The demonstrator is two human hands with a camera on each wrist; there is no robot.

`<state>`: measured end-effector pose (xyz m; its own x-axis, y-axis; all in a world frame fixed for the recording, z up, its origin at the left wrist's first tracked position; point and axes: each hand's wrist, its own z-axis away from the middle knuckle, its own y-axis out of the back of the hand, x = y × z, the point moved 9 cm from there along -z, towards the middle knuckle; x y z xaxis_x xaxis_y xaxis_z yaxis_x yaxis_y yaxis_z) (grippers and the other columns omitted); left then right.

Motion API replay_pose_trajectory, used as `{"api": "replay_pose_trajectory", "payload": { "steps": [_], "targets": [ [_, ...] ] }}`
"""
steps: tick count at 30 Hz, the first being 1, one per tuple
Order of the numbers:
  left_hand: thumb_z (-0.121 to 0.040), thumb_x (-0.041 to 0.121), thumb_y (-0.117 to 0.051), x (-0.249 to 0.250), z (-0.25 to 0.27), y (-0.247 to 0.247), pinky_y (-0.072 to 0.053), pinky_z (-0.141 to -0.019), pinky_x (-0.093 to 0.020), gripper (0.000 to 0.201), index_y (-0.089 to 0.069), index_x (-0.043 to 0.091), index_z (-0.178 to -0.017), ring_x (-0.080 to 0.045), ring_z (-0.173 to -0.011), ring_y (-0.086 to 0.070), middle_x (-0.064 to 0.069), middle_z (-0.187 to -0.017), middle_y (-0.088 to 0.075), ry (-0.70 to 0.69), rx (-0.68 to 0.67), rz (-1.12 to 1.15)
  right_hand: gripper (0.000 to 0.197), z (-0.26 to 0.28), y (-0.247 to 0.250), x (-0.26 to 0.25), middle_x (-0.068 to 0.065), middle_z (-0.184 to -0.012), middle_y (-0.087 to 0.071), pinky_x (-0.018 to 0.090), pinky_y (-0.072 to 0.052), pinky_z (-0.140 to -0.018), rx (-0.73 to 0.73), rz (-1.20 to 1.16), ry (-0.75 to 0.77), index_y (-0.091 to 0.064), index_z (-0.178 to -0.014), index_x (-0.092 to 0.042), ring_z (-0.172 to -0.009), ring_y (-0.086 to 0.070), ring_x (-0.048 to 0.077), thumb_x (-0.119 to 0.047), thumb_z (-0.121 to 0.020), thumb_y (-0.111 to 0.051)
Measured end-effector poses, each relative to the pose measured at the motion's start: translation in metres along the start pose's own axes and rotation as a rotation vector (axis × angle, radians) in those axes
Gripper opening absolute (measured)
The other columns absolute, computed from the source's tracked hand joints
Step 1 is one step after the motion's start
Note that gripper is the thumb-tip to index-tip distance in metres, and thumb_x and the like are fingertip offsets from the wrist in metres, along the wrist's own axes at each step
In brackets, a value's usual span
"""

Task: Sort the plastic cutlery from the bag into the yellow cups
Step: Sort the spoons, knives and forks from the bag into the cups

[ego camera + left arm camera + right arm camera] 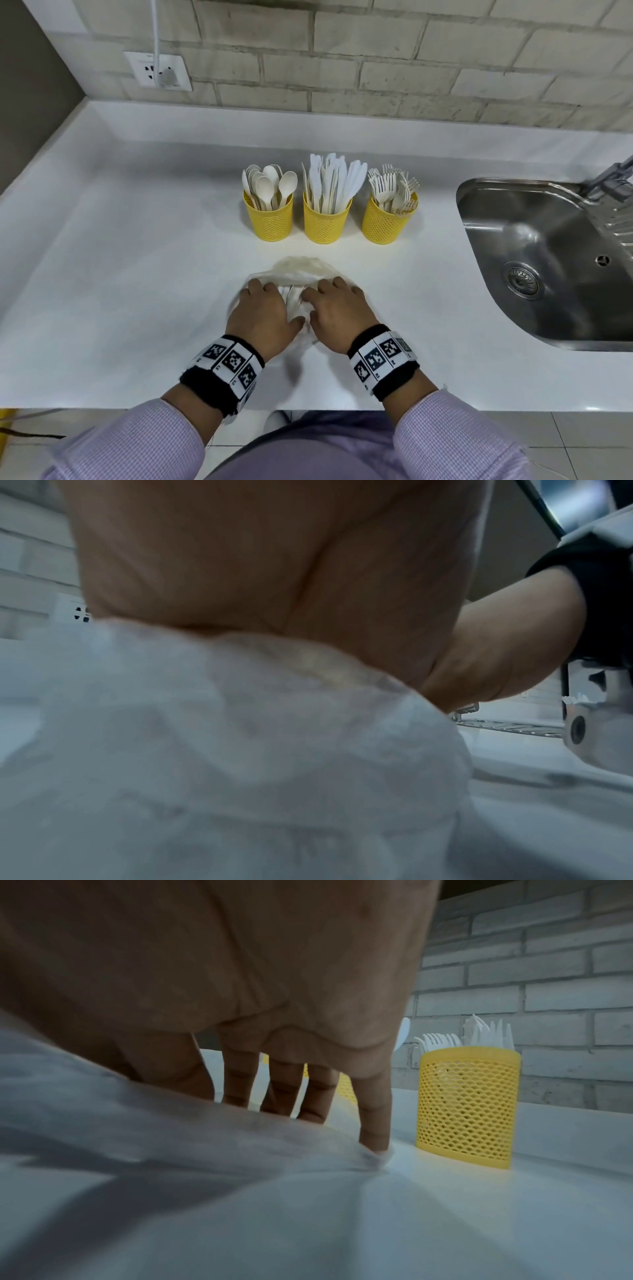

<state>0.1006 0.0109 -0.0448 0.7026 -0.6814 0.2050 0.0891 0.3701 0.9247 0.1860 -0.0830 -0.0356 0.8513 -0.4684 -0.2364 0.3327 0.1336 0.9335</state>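
A thin translucent bag lies crumpled on the white counter in front of three yellow mesh cups. White cutlery shows in the bag between my hands. My left hand sits on the bag's left side, fingers bent down into the plastic, which bunches up under the palm. My right hand is on the right side, and its straight fingers press the bag onto the counter. The cups hold spoons, knives and forks.
A steel sink with a tap lies at the right. A brick wall with a socket and a plugged-in cable stands behind the counter. The counter's front edge runs just under my wrists.
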Motion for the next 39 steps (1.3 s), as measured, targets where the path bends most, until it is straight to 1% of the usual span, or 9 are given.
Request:
{"api": "replay_pose_trajectory", "payload": {
  "steps": [6, 13, 15, 20, 27, 29, 34, 37, 39],
  "targets": [
    [-0.086, 0.063, -0.062, 0.003, -0.006, 0.005, -0.04, -0.107, -0.036, 0.07, -0.052, 0.006, -0.125, -0.033, -0.128, -0.043, -0.019, -0.132, -0.046, 0.004, 0.06, -0.09, 0.051, -0.001, -0.01, 0.002, 0.007, -0.12, -0.056, 0.057, -0.038, -0.103, -0.061, 0.048, 0.02, -0.044, -0.141, -0.037, -0.12, -0.04, 0.035, -0.026, -0.093, -0.056],
    [-0.091, 0.037, -0.068, 0.002, -0.016, 0.01, -0.044, -0.102, -0.035, 0.052, -0.054, 0.005, -0.129, -0.032, -0.12, -0.057, -0.018, -0.13, -0.055, 0.02, 0.013, 0.022, 0.064, -0.002, -0.015, 0.005, 0.007, -0.13, -0.052, 0.066, -0.028, -0.108, -0.13, 0.066, 0.015, -0.03, -0.151, -0.046, -0.124, -0.045, 0.036, -0.025, -0.095, -0.053],
    [-0.089, 0.031, -0.068, 0.003, -0.019, 0.011, -0.046, -0.099, -0.035, 0.048, -0.056, 0.006, -0.128, -0.032, -0.117, -0.059, -0.018, -0.128, -0.057, 0.031, 0.002, 0.019, 0.065, -0.002, -0.014, 0.004, 0.007, -0.13, -0.052, 0.066, -0.027, -0.109, -0.145, 0.06, 0.023, -0.029, -0.153, -0.042, -0.122, -0.048, 0.035, -0.023, -0.095, -0.053],
    [-0.086, 0.022, -0.071, 0.006, -0.024, 0.005, -0.051, -0.089, -0.033, 0.042, -0.057, 0.005, -0.122, -0.029, -0.112, -0.064, -0.014, -0.121, -0.064, 0.055, -0.036, 0.074, 0.061, -0.003, -0.008, 0.008, 0.011, -0.135, -0.055, 0.063, -0.028, -0.111, -0.16, 0.012, -0.003, -0.029, -0.154, -0.018, -0.121, -0.052, 0.037, -0.015, -0.096, -0.047],
    [-0.093, 0.015, -0.06, 0.012, -0.028, -0.002, -0.048, -0.072, -0.029, 0.015, -0.065, 0.008, -0.106, -0.025, -0.099, -0.068, -0.009, -0.109, -0.071, 0.034, -0.074, 0.072, 0.06, -0.004, 0.001, 0.005, 0.011, -0.126, -0.064, 0.06, -0.028, -0.115, -0.131, -0.118, -0.031, -0.032, -0.152, -0.011, -0.118, -0.059, 0.034, -0.007, -0.093, -0.042],
    [-0.094, 0.019, -0.057, 0.008, -0.027, -0.003, -0.044, -0.072, -0.029, 0.018, -0.063, 0.009, -0.107, -0.027, -0.1, -0.067, -0.009, -0.111, -0.069, 0.041, -0.054, 0.122, 0.06, -0.006, 0.003, 0.007, 0.011, -0.122, -0.067, 0.055, -0.03, -0.114, -0.105, -0.136, -0.063, -0.029, -0.152, -0.008, -0.117, -0.061, 0.033, -0.006, -0.094, -0.041],
    [-0.086, 0.018, -0.058, 0.006, -0.021, 0.0, -0.048, -0.089, -0.035, 0.027, -0.061, 0.014, -0.112, -0.032, -0.111, -0.062, -0.01, -0.118, -0.065, -0.006, -0.011, 0.139, 0.059, -0.006, 0.007, 0.016, 0.017, -0.117, -0.068, 0.043, -0.044, -0.099, -0.069, -0.258, -0.16, -0.027, -0.152, -0.001, -0.11, -0.063, 0.037, -0.012, -0.097, -0.044],
    [-0.086, 0.018, -0.056, 0.007, -0.02, 0.004, -0.047, -0.084, -0.033, 0.013, -0.062, 0.019, -0.098, -0.032, -0.107, -0.065, -0.008, -0.11, -0.07, -0.063, -0.013, 0.159, 0.048, -0.004, 0.018, 0.025, 0.019, -0.12, -0.067, 0.039, -0.049, -0.084, 0.031, -0.392, -0.25, -0.04, -0.143, -0.005, -0.109, -0.063, 0.039, -0.017, -0.097, -0.046],
    [-0.09, 0.024, -0.057, 0.006, -0.018, 0.005, -0.047, -0.079, -0.032, 0.003, -0.059, 0.023, -0.091, -0.031, -0.102, -0.066, -0.005, -0.104, -0.071, -0.086, -0.022, 0.161, 0.045, -0.003, 0.026, 0.03, 0.017, -0.123, -0.067, 0.04, -0.051, -0.088, 0.078, -0.495, -0.314, -0.045, -0.14, -0.007, -0.112, -0.062, 0.039, -0.019, -0.097, -0.045]
  ]
}}
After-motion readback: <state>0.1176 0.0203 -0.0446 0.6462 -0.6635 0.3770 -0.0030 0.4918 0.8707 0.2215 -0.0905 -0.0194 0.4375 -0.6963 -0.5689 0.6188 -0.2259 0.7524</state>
